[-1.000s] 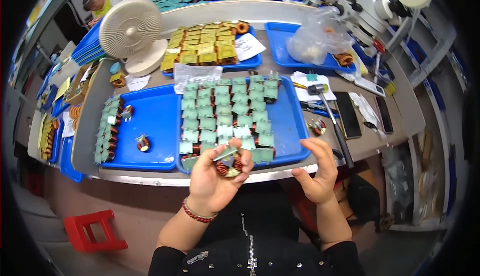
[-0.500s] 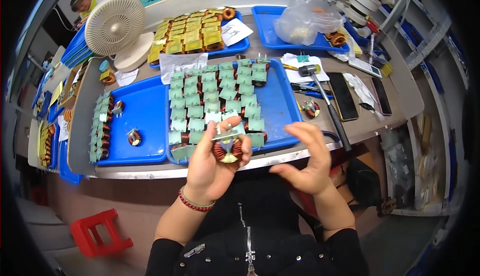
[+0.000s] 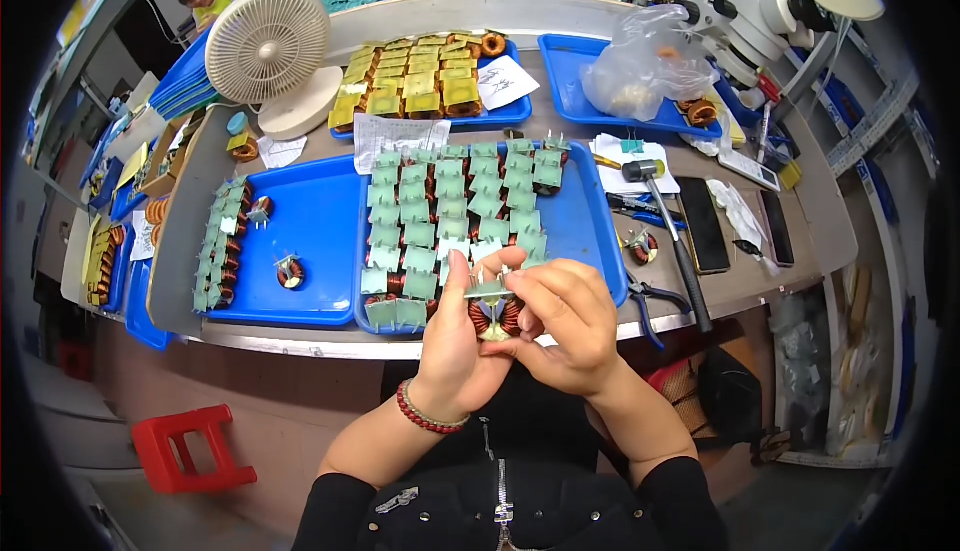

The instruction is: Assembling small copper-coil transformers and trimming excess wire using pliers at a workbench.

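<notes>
A copper-wound choke coil (image 3: 496, 318) with a pale green plate on top is held over the table's front edge. My left hand (image 3: 450, 356) closes round its left side, with the thumb and fingers by the plate. On the other side my right hand (image 3: 573, 326) pinches the same coil, with fingertips at the plate and thumb below. Just beyond stands a blue tray (image 3: 580, 226) with rows of similar green-plated coils (image 3: 452, 206). A second blue tray (image 3: 312, 206) on the left holds a column of such coils and two loose ones.
Pliers (image 3: 660, 299), a black-handled hammer (image 3: 675, 231), a phone (image 3: 704, 226) and a loose coil (image 3: 640, 245) lie on the right. Farther back are yellow-plated coils (image 3: 425, 76), a fan (image 3: 268, 51) and a plastic bag (image 3: 650, 66). A red stool (image 3: 190, 446) stands below left.
My right hand has come in from the right and closed on the coil, which my left hand was holding alone. The view has shifted slightly, and the pliers now show fully.
</notes>
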`<state>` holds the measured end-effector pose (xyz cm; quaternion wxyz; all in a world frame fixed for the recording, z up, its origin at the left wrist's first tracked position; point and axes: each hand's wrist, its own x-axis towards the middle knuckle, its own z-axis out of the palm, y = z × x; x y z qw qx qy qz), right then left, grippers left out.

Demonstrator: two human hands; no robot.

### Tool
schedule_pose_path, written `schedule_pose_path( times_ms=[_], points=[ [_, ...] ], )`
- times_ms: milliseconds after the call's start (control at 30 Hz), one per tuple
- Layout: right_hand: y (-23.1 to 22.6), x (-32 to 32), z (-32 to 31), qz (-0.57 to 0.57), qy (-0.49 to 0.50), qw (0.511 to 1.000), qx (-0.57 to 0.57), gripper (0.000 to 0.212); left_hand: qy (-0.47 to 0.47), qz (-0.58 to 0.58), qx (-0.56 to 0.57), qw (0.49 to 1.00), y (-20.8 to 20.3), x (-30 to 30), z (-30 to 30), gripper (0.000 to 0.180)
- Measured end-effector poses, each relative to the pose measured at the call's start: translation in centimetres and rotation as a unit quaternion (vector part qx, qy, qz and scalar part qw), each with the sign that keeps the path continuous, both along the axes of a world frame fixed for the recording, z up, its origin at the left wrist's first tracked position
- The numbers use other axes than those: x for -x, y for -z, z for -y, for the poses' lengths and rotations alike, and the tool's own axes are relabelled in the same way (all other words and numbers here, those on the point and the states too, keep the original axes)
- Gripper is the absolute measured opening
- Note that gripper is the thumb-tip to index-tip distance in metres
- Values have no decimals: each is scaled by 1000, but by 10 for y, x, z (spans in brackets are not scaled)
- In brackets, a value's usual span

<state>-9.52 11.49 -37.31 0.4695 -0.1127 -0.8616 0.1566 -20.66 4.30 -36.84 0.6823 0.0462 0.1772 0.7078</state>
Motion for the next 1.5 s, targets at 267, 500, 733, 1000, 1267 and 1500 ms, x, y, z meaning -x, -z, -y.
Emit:
schedule_pose_path(
  times_ms=[267, 500, 733, 1000, 1267, 1500],
  points=[
    [7, 14, -4, -86, -11, 996, -2, 57, -64, -104, -27, 992, -5, 0, -1, 63],
    [4, 6, -2, -76, -26, 996, 25, 76, -28, -119, -31, 992, -11, 5, 5, 65],
    [-16, -31, -42, -63, 43, 987, 140, 66, -51, -114, -74, 989, -3, 31, 16, 47],
    [26, -114, -73, 105, 243, 956, 126, 43, -55, -102, -46, 992, 12, 58, 31, 23],
    [42, -158, -96, 325, 324, 876, 151, 51, -47, -125, -31, 991, 9, 49, 16, 18],
    [54, -166, -102, 308, 328, 891, 66, 31, -21, -96, -6, 995, 14, 48, 15, 23]
  ],
)
